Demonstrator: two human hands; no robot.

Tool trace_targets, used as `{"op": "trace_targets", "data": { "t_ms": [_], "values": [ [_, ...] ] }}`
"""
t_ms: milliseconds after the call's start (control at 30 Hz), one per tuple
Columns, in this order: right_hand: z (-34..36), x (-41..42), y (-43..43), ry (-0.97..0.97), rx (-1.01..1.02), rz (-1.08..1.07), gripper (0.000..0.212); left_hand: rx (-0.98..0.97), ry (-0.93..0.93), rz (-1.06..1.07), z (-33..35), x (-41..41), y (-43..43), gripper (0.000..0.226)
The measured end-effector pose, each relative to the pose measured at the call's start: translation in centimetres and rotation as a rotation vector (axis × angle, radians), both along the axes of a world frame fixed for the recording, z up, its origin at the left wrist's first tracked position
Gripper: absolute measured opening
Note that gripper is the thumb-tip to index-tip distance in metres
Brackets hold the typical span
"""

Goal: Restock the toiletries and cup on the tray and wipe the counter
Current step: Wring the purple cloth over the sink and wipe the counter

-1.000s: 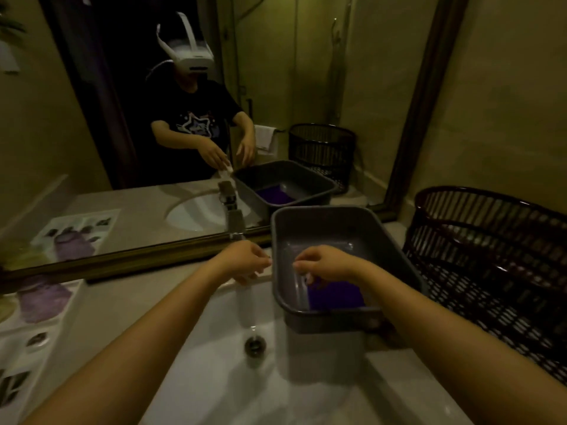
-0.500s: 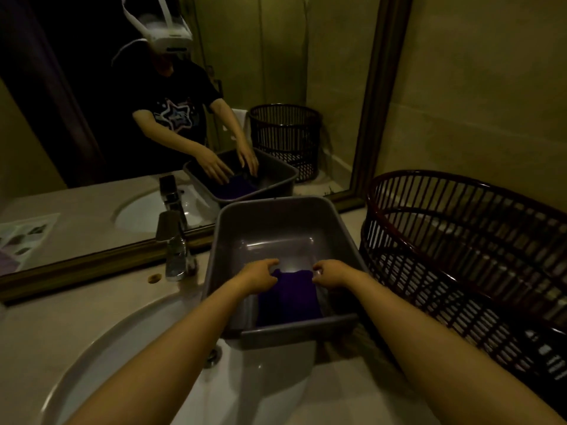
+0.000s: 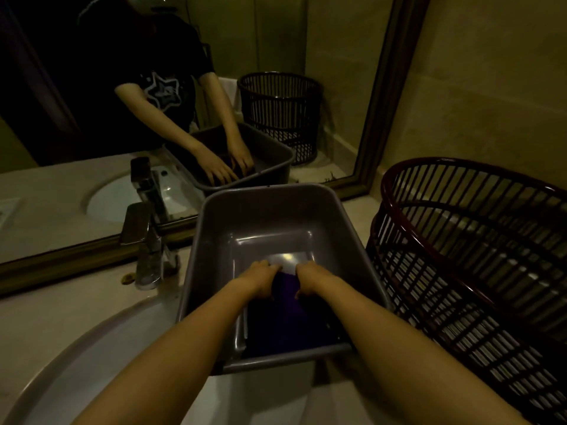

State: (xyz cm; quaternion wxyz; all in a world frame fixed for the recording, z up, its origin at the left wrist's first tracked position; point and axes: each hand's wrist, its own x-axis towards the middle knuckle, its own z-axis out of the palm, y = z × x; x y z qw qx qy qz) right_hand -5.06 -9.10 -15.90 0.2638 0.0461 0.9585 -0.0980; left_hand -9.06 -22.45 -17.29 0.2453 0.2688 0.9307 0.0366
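Head view: dim light blurs detail, and the near part of the purple cloth (image 3: 288, 314) is lost in shadow. The cloth lies on the floor of the grey tub (image 3: 276, 216), pinched at its far edge between the left hand (image 3: 259, 279) and right hand (image 3: 311, 279), both closed on it. The tub overhangs the sink (image 3: 101, 363); a dark basket (image 3: 478, 240) stands just beside its right wall, a faucet (image 3: 147, 250) at its left.

The pale counter (image 3: 36, 317) bears a grey tub (image 3: 346, 234), a dark slatted basket (image 3: 460, 271) and a chrome tap (image 3: 147, 259)

Bathroom: sink (image 3: 92, 357), faucet (image 3: 147, 250), mirror (image 3: 276, 41), counter (image 3: 46, 320).
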Motion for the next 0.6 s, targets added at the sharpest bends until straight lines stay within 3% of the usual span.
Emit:
{"op": "trace_targets", "data": {
  "t_ms": [267,600],
  "values": [
    [0.8,0.4,0.3,0.033,-0.072,-0.035,0.045,0.080,-0.039,-0.002,0.5,-0.1,-0.4,0.032],
    [6.3,3.7,1.3,0.342,-0.403,-0.065,0.029,0.325,0.086,0.045,5.8,1.9,-3.0,0.024]
  ]
}}
